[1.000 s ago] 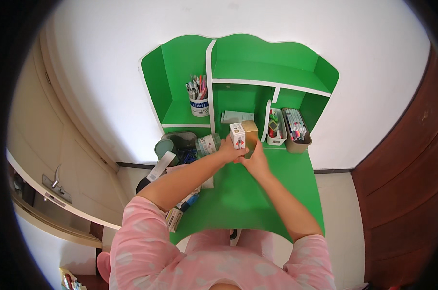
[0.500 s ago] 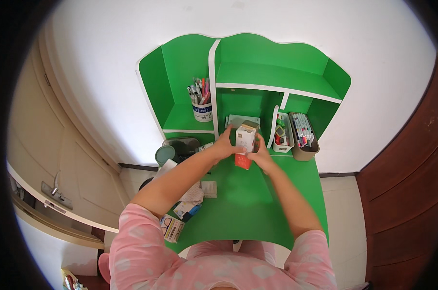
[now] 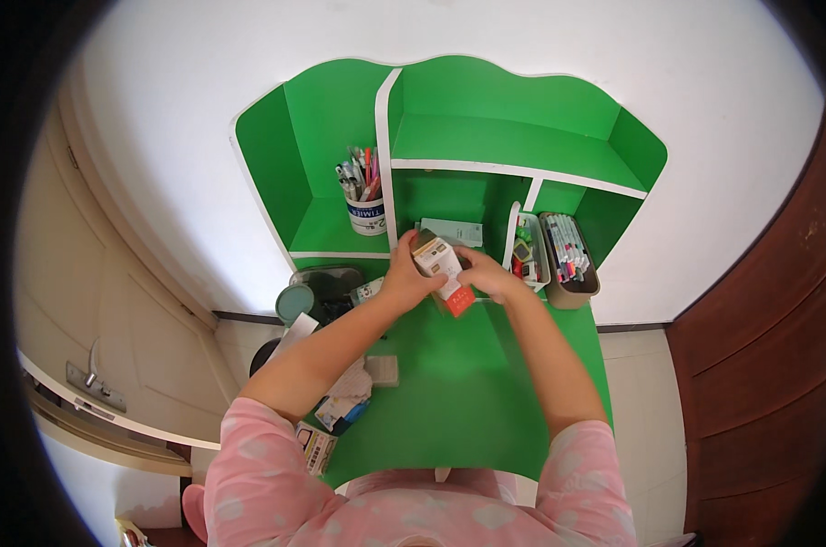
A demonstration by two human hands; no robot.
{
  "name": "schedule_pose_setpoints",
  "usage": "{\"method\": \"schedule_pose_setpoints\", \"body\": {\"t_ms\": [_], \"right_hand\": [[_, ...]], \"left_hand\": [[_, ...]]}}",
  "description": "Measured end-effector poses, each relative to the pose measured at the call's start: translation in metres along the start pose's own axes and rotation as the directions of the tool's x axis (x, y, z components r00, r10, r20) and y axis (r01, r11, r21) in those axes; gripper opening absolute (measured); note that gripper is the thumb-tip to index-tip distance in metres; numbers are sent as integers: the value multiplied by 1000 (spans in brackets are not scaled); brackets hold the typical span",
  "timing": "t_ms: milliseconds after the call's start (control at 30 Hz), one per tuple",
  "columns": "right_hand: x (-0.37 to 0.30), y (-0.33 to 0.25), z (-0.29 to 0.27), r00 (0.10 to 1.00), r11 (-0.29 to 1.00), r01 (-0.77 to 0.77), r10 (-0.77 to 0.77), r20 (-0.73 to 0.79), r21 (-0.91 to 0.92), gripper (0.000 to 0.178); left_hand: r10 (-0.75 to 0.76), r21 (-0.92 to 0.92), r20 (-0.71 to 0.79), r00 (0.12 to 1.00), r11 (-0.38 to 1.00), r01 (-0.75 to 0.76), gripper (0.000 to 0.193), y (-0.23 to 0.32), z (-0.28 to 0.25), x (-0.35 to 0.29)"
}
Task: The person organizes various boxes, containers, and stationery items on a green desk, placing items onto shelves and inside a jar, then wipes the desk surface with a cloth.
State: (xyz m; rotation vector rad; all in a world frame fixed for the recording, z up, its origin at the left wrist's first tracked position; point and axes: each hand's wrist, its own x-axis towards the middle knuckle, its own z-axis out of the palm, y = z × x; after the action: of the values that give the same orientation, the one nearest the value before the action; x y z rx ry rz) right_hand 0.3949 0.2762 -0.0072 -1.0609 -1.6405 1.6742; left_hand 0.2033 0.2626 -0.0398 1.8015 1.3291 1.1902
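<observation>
Tipped since the earlier frame, when it stood upright, the tall white-and-red cardboard box (image 3: 442,266) now leans its top leftward over the flat green desk (image 3: 467,392). From the left: a round grey-green lid (image 3: 294,303); the left hand (image 3: 407,276), curled around the box; the right hand (image 3: 491,277), gripping its right side; a white plastic bin (image 3: 541,258); a beige marker-filled bin (image 3: 574,294).

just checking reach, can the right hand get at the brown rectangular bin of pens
Probably yes, if the right hand releases the red and white rectangular box: nothing visible blocks the brown bin from the front.
</observation>
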Motion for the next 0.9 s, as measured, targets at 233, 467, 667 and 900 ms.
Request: {"method": "schedule_pose_setpoints", "body": {"t_ms": [233,467,667,900], "right_hand": [[76,54,-70,988,963,145,-153,-18,-228,48],[117,49,-26,880,120,-4,-471,-60,-993,54],[140,51,-34,906,94,17,-423,-24,-995,40],[154,54,-31,853,-276,246,-394,343,-929,29]], "left_hand": [[39,53,-19,999,998,-38,97,39,-16,-5],[2,213,31,1000,977,-8,97,37,-32,-14],[62,228,1,998,972,-60,96,25,-31,-14],[-33,195,56,998,981,21,98,31,-35,-11]]}}
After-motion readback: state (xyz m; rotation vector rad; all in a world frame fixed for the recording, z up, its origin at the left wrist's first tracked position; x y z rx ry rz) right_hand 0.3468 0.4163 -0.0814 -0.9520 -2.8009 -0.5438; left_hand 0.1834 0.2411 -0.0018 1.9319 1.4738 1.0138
